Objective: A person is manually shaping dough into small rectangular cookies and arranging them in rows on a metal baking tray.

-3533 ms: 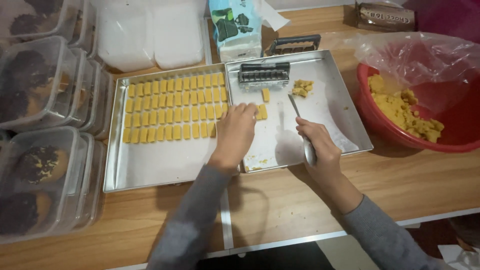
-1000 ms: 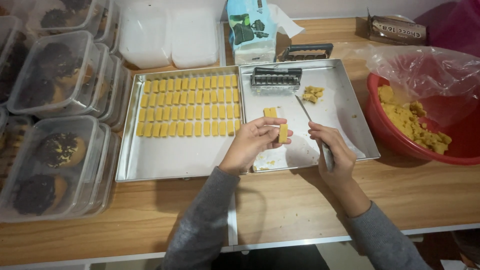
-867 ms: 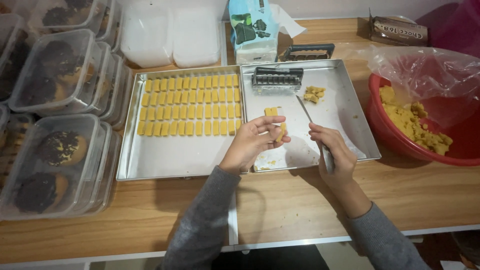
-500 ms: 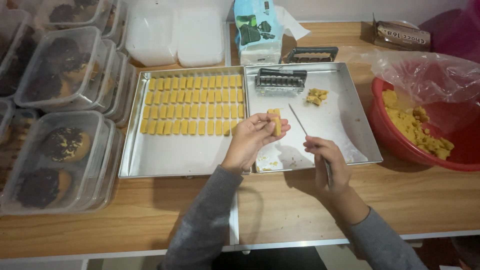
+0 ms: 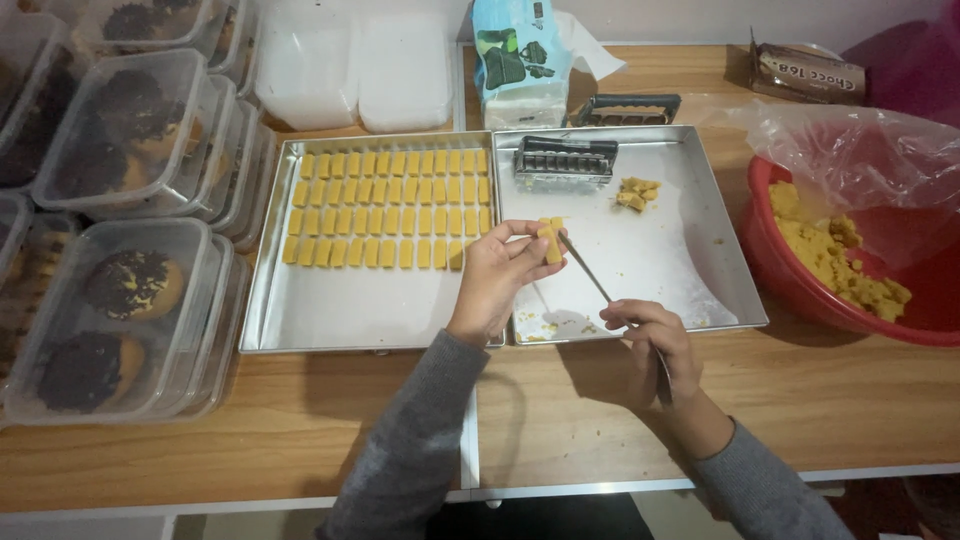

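The left hand [image 5: 497, 283] pinches a small yellow rectangular dough bar [image 5: 549, 240] between thumb and fingertips, above the left edge of the right-hand shiny metal baking tray [image 5: 690, 290]. The right hand [image 5: 655, 345], over the wooden table's front edge, is closed around the handle of a thin metal knife [image 5: 588, 276] whose tip meets the bar. The left-hand metal tray [image 5: 330, 315] carries neat rows of matching bars [image 5: 390, 205], the front row ending near its right edge. To do this cleanly, I judge the bar should be held lightly so it keeps its shape, the blade easing it free, then laid square beside the last bar.
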